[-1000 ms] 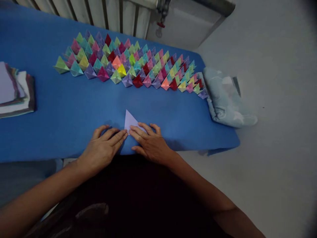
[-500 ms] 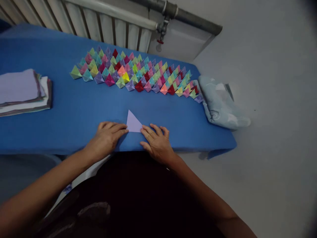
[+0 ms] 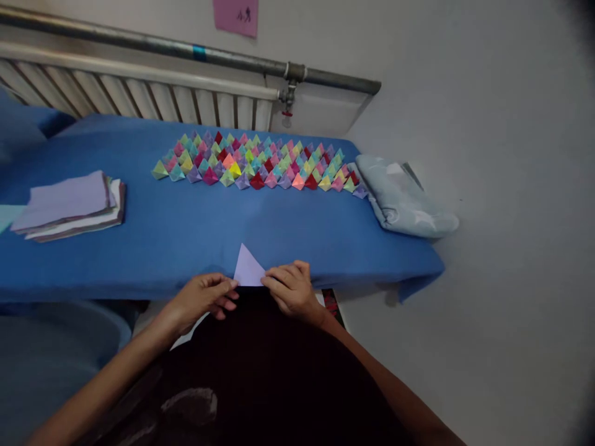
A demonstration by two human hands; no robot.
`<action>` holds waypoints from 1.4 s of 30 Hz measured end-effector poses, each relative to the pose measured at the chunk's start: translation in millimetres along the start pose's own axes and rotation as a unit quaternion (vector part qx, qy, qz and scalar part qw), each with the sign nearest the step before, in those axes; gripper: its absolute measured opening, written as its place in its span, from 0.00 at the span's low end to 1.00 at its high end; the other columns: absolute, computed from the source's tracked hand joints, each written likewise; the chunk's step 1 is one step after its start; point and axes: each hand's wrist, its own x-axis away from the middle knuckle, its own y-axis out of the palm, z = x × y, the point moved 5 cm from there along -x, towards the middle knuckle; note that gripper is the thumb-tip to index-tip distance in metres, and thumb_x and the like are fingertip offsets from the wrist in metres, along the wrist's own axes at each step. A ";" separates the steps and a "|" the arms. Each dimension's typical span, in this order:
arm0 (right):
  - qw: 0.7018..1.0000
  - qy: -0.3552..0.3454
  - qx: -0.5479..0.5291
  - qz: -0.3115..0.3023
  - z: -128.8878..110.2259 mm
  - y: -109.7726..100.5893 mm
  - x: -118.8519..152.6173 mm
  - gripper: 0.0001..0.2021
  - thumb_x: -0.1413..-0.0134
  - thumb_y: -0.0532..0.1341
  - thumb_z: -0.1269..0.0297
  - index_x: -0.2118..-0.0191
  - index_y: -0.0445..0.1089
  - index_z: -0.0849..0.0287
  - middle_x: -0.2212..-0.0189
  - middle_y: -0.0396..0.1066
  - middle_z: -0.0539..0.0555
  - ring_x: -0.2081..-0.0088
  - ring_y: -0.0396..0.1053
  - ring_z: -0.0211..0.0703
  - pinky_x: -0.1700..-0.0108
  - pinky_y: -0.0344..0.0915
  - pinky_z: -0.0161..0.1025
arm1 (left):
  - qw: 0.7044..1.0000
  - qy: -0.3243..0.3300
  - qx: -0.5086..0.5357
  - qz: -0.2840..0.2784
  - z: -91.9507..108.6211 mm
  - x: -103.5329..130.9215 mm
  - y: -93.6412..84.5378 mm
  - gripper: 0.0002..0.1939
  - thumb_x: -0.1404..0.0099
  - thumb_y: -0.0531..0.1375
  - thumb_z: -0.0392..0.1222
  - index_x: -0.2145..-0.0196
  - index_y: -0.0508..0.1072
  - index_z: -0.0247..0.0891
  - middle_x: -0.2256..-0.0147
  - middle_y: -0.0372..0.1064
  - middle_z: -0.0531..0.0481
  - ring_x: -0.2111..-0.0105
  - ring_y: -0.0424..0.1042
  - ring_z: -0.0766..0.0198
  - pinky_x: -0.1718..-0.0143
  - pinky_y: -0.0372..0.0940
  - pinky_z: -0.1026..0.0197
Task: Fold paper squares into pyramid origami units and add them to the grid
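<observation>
A lilac paper folded to a triangle (image 3: 248,268) is held at the near edge of the blue-covered table (image 3: 186,248), its point facing away from me. My left hand (image 3: 207,299) pinches its left lower corner between thumb and fingertips. On the other side, my right hand (image 3: 290,290) has its fingers closed on the right corner. Rows of small folded paper pieces (image 3: 260,164) in many colours stand farther back on the table.
At the left lies a stack of paper sheets (image 3: 69,201), lilac on top, beside a pale turquoise sheet (image 3: 9,215). A folded grey-green cloth (image 3: 404,201) rests at the right end. Behind are a radiator (image 3: 158,101) and a pipe (image 3: 242,62).
The view has tilted up and shifted. Both hands have brought the lilac triangle closer to the table's near edge; the fingers, flat on the paper before, now pinch its corners.
</observation>
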 end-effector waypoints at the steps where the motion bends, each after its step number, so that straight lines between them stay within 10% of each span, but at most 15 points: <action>1: 1.000 -0.003 -0.004 -0.001 -0.4 -0.2 0.1 0.13 0.34 0.54 0.69 0.54 0.76 0.54 0.58 0.79 0.53 0.58 0.71 0.41 0.49 0.52 0.47 | 1.000 -0.007 0.023 -0.004 -1.7 -2.5 2.8 0.21 0.51 0.72 0.55 0.71 0.73 0.35 0.70 0.77 0.46 0.74 0.74 0.63 0.77 0.66 0.64; 6: 0.998 -0.003 -0.065 0.010 3.4 -14.8 1.3 0.16 0.39 0.56 0.70 0.49 0.75 0.53 0.52 0.76 0.56 0.51 0.71 0.45 0.47 0.58 0.49 | 0.996 0.064 0.067 -0.015 3.2 -8.2 -1.6 0.19 0.49 0.73 0.54 0.71 0.76 0.36 0.70 0.78 0.47 0.73 0.74 0.65 0.72 0.69 0.63; 9: 0.974 0.120 -0.170 0.094 20.6 -41.0 -6.4 0.15 0.38 0.55 0.69 0.49 0.74 0.55 0.51 0.75 0.60 0.49 0.71 0.48 0.47 0.64 0.50 | 0.988 0.134 0.066 -0.040 10.6 -6.3 -11.0 0.17 0.44 0.71 0.54 0.70 0.78 0.37 0.70 0.79 0.48 0.72 0.75 0.65 0.66 0.71 0.61; 13: 0.849 0.303 -0.430 0.053 27.5 -59.5 -31.0 0.12 0.37 0.56 0.59 0.53 0.74 0.54 0.57 0.77 0.55 0.55 0.74 0.44 0.50 0.69 0.46 | 0.976 0.179 0.084 -0.095 17.1 -3.2 -13.9 0.18 0.48 0.72 0.56 0.76 0.77 0.38 0.76 0.77 0.50 0.74 0.75 0.62 0.65 0.71 0.58; 19: 0.738 0.290 -0.604 -0.080 -15.3 -68.7 -72.6 0.17 0.44 0.65 0.59 0.49 0.72 0.54 0.54 0.75 0.54 0.53 0.73 0.42 0.48 0.68 0.44 | 0.963 0.181 0.093 -0.175 17.1 -1.8 -3.6 0.15 0.48 0.73 0.54 0.77 0.79 0.40 0.78 0.76 0.49 0.74 0.74 0.60 0.65 0.70 0.57; 28: 0.715 0.311 -0.622 -0.078 -23.5 -51.9 -76.8 0.17 0.46 0.67 0.62 0.50 0.72 0.54 0.56 0.74 0.52 0.54 0.72 0.41 0.48 0.67 0.42 | 0.958 0.173 0.078 -0.213 8.3 -2.4 -1.1 0.13 0.46 0.71 0.52 0.77 0.79 0.41 0.78 0.77 0.50 0.73 0.75 0.58 0.62 0.69 0.55; 36: 0.612 0.341 -0.703 -0.122 -28.9 -42.6 -71.7 0.15 0.48 0.67 0.62 0.53 0.74 0.55 0.66 0.71 0.48 0.67 0.68 0.34 0.62 0.65 0.36 | 0.948 0.180 0.093 -0.246 6.1 -5.3 3.2 0.15 0.47 0.72 0.52 0.77 0.79 0.39 0.77 0.77 0.49 0.72 0.75 0.58 0.62 0.69 0.55; 42: 0.598 0.356 -0.709 -0.112 -29.2 -40.6 -72.6 0.15 0.50 0.68 0.62 0.55 0.74 0.57 0.64 0.71 0.49 0.66 0.67 0.35 0.63 0.64 0.35 | 0.939 0.183 0.105 -0.274 7.4 -5.2 5.2 0.13 0.45 0.72 0.50 0.76 0.79 0.38 0.76 0.77 0.49 0.72 0.75 0.60 0.62 0.68 0.56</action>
